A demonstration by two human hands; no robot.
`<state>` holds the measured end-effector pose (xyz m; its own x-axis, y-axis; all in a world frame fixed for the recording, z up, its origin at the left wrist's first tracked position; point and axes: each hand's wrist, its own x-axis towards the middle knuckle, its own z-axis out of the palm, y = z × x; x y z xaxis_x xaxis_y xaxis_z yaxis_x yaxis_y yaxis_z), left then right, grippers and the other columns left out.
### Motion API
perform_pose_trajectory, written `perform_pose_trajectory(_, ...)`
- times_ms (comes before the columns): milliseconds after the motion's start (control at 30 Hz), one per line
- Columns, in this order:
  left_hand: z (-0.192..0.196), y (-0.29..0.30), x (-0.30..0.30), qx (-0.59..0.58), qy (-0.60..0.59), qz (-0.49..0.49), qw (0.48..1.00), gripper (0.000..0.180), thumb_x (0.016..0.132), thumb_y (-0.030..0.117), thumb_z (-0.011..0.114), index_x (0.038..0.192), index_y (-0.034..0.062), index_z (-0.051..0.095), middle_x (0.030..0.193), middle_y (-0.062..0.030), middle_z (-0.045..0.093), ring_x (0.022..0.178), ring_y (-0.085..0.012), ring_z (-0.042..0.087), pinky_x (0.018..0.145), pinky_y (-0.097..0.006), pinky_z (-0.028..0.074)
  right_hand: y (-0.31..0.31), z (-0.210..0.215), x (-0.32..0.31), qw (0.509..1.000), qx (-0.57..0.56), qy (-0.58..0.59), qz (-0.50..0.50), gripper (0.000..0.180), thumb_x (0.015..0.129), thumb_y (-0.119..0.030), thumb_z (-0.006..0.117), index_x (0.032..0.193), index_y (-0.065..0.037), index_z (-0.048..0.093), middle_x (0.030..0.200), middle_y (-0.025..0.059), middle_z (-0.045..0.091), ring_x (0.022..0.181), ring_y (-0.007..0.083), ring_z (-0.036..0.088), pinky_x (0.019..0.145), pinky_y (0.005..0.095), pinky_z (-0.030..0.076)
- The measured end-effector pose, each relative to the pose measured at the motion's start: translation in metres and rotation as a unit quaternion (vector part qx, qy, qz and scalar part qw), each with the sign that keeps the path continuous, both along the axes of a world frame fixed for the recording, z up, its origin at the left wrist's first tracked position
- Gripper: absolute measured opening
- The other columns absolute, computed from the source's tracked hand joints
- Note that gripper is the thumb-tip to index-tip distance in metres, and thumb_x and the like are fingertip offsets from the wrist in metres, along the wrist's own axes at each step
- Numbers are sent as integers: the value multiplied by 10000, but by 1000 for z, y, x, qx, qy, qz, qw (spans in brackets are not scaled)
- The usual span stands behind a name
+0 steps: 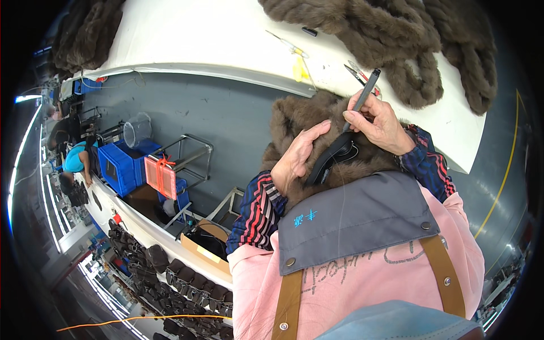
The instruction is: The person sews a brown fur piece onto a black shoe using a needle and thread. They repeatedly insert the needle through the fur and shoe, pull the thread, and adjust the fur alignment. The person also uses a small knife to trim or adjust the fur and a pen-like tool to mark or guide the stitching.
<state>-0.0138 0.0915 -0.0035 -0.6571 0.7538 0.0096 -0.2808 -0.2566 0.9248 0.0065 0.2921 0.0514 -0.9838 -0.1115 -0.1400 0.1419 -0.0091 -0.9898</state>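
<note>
Brown fur lies bunched at the front of my body, against the table's edge. A black curved piece with a smooth surface sits on it, and a thin light thread trails down from there. In my right hand is a dark grey marker pen, slanted, with its lower end near the top of the black piece. My left hand lies on the fur beside the black piece, fingers stretched out and holding nothing.
The white table carries more brown fur pieces, a black pen cap, a thin tool with a yellowish handle and red-handled scissors. Blue crates, a metal-framed stool and a co-worker in blue are at left.
</note>
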Motion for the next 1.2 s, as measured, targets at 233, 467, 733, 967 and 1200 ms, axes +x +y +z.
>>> perform_pose_trajectory(233, -34, -6, 4, 48, 47, -28, 997, 1168, 478, 775, 523, 1241, -80, 293, 1254, -148, 374, 1192, -227, 327, 1024, -353, 197, -1, 1, 1, 998, -43, -19, -36, 98, 832, -119, 544, 866, -53, 480, 680, -23, 504, 595, 35, 491, 528, 175, 409)
perform_pose_trajectory(467, -29, -6, 4, 44, 62, -6, 997, 1028, 562, 692, 540, 1227, -64, 329, 1222, -139, 404, 1160, -193, 355, 1006, -332, 221, -3, -4, 2, 999, -38, -19, -19, 99, 831, -123, 547, 868, -54, 487, 678, -21, 512, 593, 40, 493, 522, 179, 405)
perform_pose_trajectory(733, 57, 12, 8, -93, -211, 42, 972, 610, 749, 415, 525, 1168, -18, 429, 1084, -88, 507, 1019, -98, 461, 919, -261, 323, -6, -4, 4, 1000, -15, -12, -8, 103, 831, -132, 548, 864, -54, 489, 665, -17, 520, 593, 41, 501, 517, 185, 406)
perform_pose_trajectory(967, -25, -6, 8, 28, 41, 14, 999, 1108, 483, 774, 519, 1216, -43, 364, 1204, -103, 435, 1140, -177, 389, 1009, -326, 234, -5, -6, 3, 1000, -10, -14, -15, 100, 827, -125, 549, 854, -55, 484, 671, -15, 518, 588, 44, 499, 519, 185, 406)
perform_pose_trajectory(1200, -15, -4, 3, -5, 25, -14, 1000, 1192, 407, 808, 505, 1220, -51, 354, 1209, -104, 435, 1146, -189, 384, 1019, -330, 212, -1, -5, 3, 996, -73, -24, -43, 103, 839, -137, 541, 872, -62, 478, 702, -24, 503, 608, 40, 498, 530, 176, 416)
